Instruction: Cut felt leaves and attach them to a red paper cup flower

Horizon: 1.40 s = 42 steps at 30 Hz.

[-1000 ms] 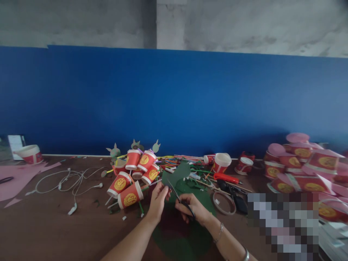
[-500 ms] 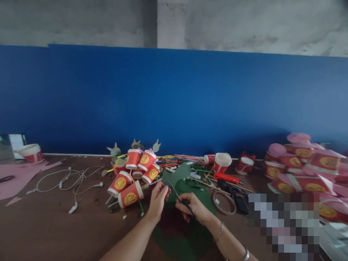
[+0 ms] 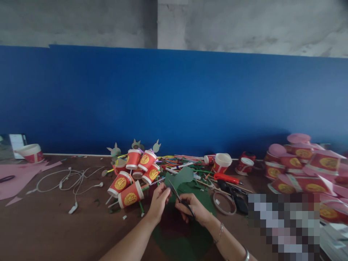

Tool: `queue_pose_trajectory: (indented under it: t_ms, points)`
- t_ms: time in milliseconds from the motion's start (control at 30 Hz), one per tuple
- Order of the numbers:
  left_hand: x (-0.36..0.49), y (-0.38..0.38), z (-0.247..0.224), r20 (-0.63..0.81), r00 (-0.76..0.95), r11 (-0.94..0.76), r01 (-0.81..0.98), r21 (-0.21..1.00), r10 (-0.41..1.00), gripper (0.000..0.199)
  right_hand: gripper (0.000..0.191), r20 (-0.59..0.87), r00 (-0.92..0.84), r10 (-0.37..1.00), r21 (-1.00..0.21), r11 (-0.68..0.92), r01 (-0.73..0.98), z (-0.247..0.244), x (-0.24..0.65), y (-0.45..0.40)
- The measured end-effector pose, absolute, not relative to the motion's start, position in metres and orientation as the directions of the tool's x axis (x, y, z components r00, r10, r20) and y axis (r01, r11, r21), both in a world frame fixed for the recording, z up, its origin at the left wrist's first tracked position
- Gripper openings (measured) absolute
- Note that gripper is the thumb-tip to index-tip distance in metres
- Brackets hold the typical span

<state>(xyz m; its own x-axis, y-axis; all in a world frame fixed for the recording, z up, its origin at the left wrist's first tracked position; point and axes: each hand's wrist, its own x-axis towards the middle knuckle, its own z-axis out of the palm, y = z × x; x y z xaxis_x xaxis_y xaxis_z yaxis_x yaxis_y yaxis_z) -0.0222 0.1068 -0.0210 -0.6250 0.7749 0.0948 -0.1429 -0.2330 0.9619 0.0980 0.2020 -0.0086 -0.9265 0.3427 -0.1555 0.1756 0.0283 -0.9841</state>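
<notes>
Left hand [image 3: 160,197] has a narrow pinch grip on the green paper [image 3: 186,175], right hand [image 3: 191,208] has a finger grip on the scissors [image 3: 175,193], blades right at the paper. I'd call it mid-cut: there's a curvy edge, but it doesn't look finished. Bigger green sheet [image 3: 195,244] lies below on the surface [image 3: 67,239]. Just left, the piled red cups [image 3: 130,195] have eared shapes [image 3: 115,149] behind them, so maybe further along. White-rimmed cup [image 3: 221,165] on the right is mouth up, contents unclear. Far right: pink-topped cups [image 3: 324,161], heaped.
</notes>
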Motion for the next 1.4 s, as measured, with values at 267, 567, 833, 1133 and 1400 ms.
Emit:
queue_pose_trajectory:
  t_ms: [267, 567, 833, 1133, 1400]
  points:
    - [-0.0207, 0.1067, -0.0211, 0.082, -0.597, -0.225, -0.17, 0.959, 0.798, 0.022, 0.037, -0.162, -0.925, 0.345, -0.984, 0.009, 0.176, -0.0101, 0.0981, 0.202]
    - [-0.0217, 0.1062, -0.0199, 0.087, -0.573, -0.24, -0.198, 0.95, 0.815, 0.021, 0.037, -0.151, -0.924, 0.351, -0.985, 0.02, 0.169, -0.0102, 0.0988, 0.2031]
    - [-0.0225, 0.1046, -0.02, 0.088, -0.574, -0.252, -0.212, 0.944, 0.814, 0.021, 0.037, -0.165, -0.922, 0.35, -0.981, 0.039, 0.191, -0.0105, 0.099, 0.2051]
    - [-0.0237, 0.1044, -0.0217, 0.064, -0.594, -0.252, -0.24, 0.938, 0.802, 0.024, 0.035, -0.152, -0.935, 0.322, -0.98, 0.071, 0.184, -0.0091, 0.1002, 0.208]
    - [-0.0248, 0.1049, -0.0234, 0.043, -0.596, -0.262, -0.285, 0.922, 0.802, 0.023, 0.037, -0.156, -0.944, 0.29, -0.981, 0.068, 0.183, -0.0095, 0.1007, 0.2094]
